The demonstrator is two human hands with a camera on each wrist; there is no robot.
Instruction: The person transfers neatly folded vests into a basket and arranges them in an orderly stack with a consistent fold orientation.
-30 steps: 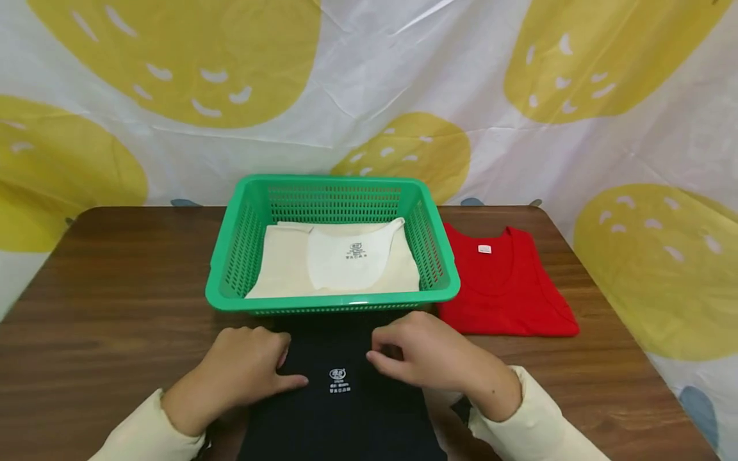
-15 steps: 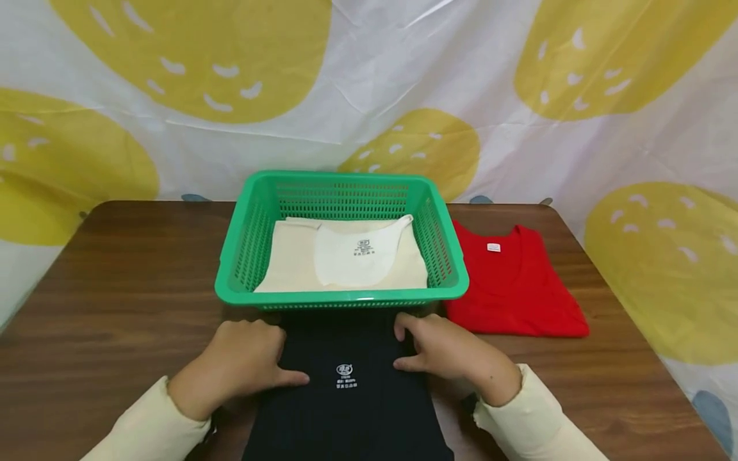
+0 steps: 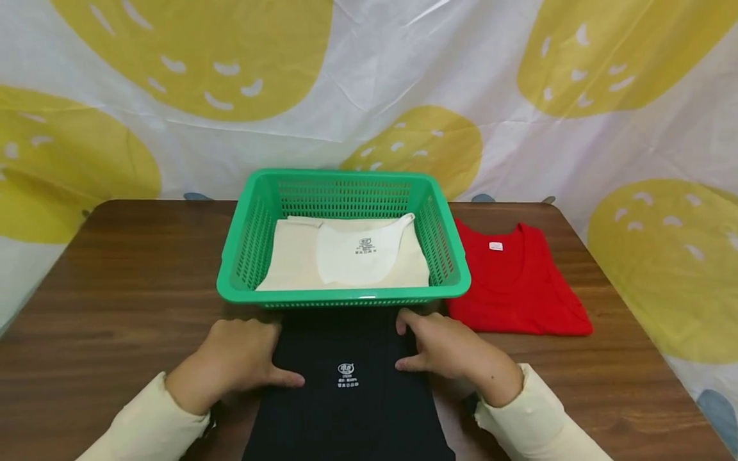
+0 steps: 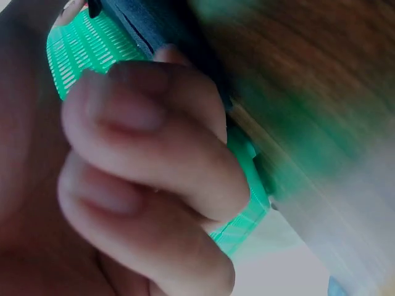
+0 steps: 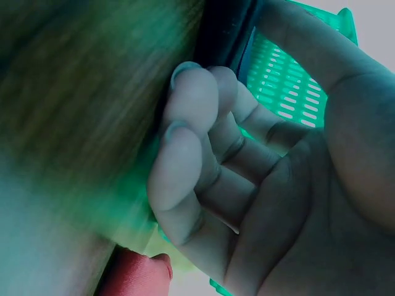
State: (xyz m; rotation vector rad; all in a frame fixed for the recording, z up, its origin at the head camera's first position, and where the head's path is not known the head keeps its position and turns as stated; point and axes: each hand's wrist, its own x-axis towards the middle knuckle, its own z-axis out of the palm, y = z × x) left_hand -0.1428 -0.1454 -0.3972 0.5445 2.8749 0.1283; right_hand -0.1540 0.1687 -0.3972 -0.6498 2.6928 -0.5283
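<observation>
A folded black shirt (image 3: 352, 422) with white printing near its neckline lies flat on the table, its far end up against the green basket. At its left edge is my left hand (image 3: 239, 355), thumb on top of the cloth and the other fingers curled by the side. My right hand (image 3: 452, 352) holds the right edge likewise, thumb and forefinger on the cloth. In the right wrist view, curled fingertips (image 5: 191, 98) meet the dark folded edge (image 5: 228, 31). The left wrist view has curled fingers (image 4: 160, 148) close up, the dark cloth (image 4: 160, 28) beyond them.
Behind the black shirt stands a green plastic basket (image 3: 346, 297) with a folded cream shirt (image 3: 294, 256) inside. A folded red shirt (image 3: 519, 294) lies to its right. Brown wooden tabletop (image 3: 132, 275) stretches to the left; a patterned cloth (image 3: 288, 144) hangs behind the table.
My right hand has moved outward from above the black shirt to its right edge, its thumb and forefinger spreading. The left hand stays by the left edge. The head view has shifted slightly.
</observation>
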